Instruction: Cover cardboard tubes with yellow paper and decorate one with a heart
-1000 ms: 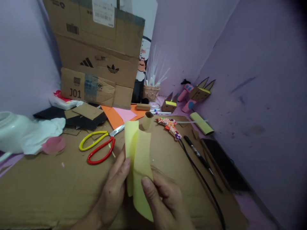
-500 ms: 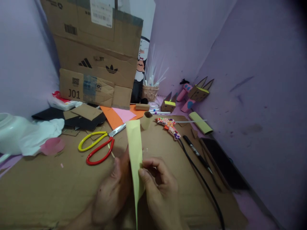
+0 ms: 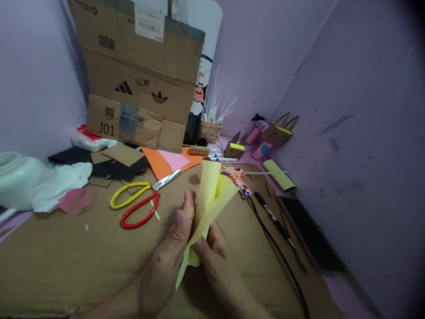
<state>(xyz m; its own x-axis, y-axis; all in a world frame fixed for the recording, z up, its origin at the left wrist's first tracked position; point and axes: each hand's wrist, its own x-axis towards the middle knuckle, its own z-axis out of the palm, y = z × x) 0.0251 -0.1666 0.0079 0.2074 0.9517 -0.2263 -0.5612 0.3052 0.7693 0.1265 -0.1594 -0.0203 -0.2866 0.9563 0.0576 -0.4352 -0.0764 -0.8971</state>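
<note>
A sheet of yellow paper (image 3: 208,195) is bent into a loose open curl above the middle of the cardboard mat. On its left side, my left hand (image 3: 169,252) supports it, thumb up and fingers lying along the paper. My right hand (image 3: 217,261) grips the lower right part, thumb on the near face and fingers behind. Left of the hands lie scissors (image 3: 154,192) with one yellow and one red handle, blades spread. A floral glue gun (image 3: 237,179) rests just beyond the paper on the right, with a clear glue stick in its back.
A cardboard mat (image 3: 83,266) covers the table. At right lie a black pen (image 3: 274,217), a dark phone-like slab (image 3: 310,235) and a yellow-covered tube (image 3: 279,175). Cardboard animal figures (image 3: 277,133), orange paper (image 3: 154,164) and a large cardboard box (image 3: 139,79) stand or lie behind.
The yellow paper has turned from nearly edge-on to a curled, open shape leaning right. My right hand has shifted lower along it. The view has moved slightly left.
</note>
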